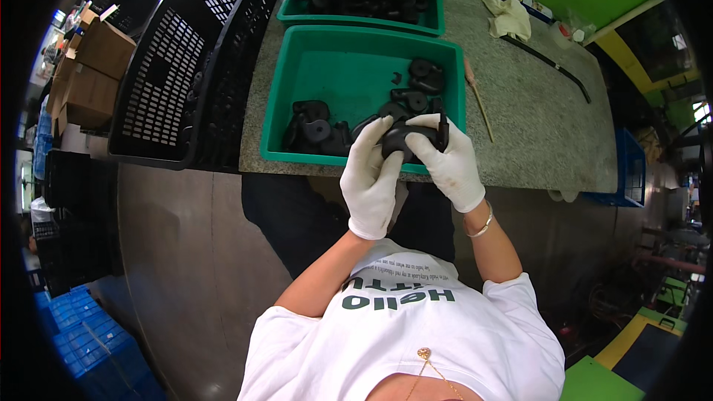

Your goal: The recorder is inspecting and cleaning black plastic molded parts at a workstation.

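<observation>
Both my hands wear white gloves and hold one rounded black plastic part [397,139] over the near edge of a green tray [334,67]. My left hand [369,178] grips it from the left with fingers and thumb. From the right, my right hand [451,163] closes around it, thumb across the top. A short black stub stands up beside my right fingers. Several similar black parts [317,130] lie in the tray's near left corner, and more black parts [425,76] lie along its right side. My hands hide some of them.
Behind stands a second green tray [438,0] heaped with black parts. Left of the table is a black slatted crate [160,78]. On the grey tabletop [535,126] lie a thin wooden-handled tool [479,100], a white cloth [506,16] and a black hose [549,64].
</observation>
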A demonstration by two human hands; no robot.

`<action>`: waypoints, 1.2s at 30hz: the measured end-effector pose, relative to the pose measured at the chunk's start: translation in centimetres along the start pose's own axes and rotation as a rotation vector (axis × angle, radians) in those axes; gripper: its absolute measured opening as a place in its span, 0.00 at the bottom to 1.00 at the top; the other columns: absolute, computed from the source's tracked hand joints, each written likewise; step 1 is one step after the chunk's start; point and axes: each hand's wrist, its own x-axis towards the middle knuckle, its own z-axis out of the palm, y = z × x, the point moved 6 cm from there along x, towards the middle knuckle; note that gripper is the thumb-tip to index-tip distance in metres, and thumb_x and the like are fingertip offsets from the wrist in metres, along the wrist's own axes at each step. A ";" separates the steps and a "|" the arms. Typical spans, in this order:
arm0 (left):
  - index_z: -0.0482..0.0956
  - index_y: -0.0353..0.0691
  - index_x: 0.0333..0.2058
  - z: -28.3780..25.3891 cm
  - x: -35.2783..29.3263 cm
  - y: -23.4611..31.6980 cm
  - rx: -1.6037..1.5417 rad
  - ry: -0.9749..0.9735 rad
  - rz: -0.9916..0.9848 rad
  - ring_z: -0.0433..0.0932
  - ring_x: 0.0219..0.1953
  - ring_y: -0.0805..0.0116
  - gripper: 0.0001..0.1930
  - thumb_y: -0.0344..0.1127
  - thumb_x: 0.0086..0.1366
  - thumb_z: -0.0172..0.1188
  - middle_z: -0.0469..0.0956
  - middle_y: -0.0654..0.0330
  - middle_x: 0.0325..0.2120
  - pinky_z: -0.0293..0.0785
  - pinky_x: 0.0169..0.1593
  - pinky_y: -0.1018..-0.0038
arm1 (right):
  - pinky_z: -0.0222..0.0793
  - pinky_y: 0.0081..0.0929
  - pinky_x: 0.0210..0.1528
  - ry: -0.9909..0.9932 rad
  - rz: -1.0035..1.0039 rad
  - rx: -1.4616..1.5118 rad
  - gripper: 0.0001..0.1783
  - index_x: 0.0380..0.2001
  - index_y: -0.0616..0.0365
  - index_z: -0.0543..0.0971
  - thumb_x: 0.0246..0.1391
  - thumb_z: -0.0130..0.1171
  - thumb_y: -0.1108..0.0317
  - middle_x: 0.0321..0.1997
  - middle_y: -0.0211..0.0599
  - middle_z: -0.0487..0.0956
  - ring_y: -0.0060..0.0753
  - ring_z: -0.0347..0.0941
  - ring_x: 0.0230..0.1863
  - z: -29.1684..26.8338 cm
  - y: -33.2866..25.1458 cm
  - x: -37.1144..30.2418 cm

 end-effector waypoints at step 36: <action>0.73 0.36 0.46 -1.4 1.4 -2.9 -0.161 -0.127 -0.410 0.71 0.35 0.80 0.17 0.24 0.58 0.63 0.72 0.66 0.34 0.70 0.41 0.82 | 0.66 0.35 0.21 -0.037 -0.549 -0.792 0.09 0.29 0.53 0.76 0.53 0.60 0.61 0.21 0.35 0.75 0.41 0.74 0.22 0.6 -2.3 -1.2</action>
